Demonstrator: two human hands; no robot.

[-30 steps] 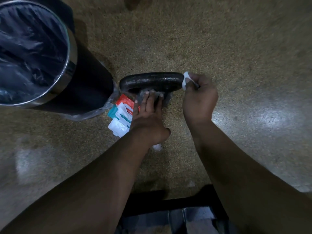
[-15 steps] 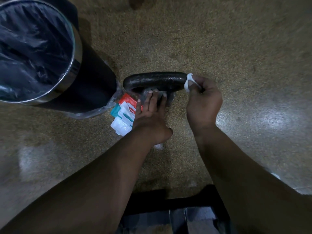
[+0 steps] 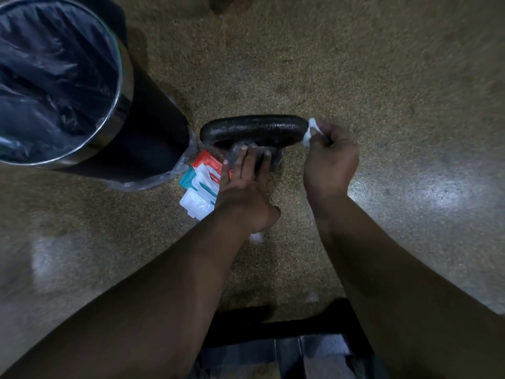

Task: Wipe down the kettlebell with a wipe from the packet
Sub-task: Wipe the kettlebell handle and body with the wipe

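Head view, left to right: the bin [image 3: 153, 124] stands at your far left, and just beside its base the packet [image 3: 203, 184] lies on the floor [image 3: 355, 64]. Next comes the kettlebell [image 3: 254, 129], standing on the floor close against the packet; whether they touch, you cannot tell from here. Your left hand [image 3: 243, 190] rests on its body below the handle, fingers straight and slightly spread, steadying it. Your right hand [image 3: 329, 162] pinches the wipe [image 3: 310, 132] with curled fingers against the handle's right end. So 1 wipe is out and the wiping looks under way at the handle. The body probably remains to be done, though nothing here shows how much is already clean.
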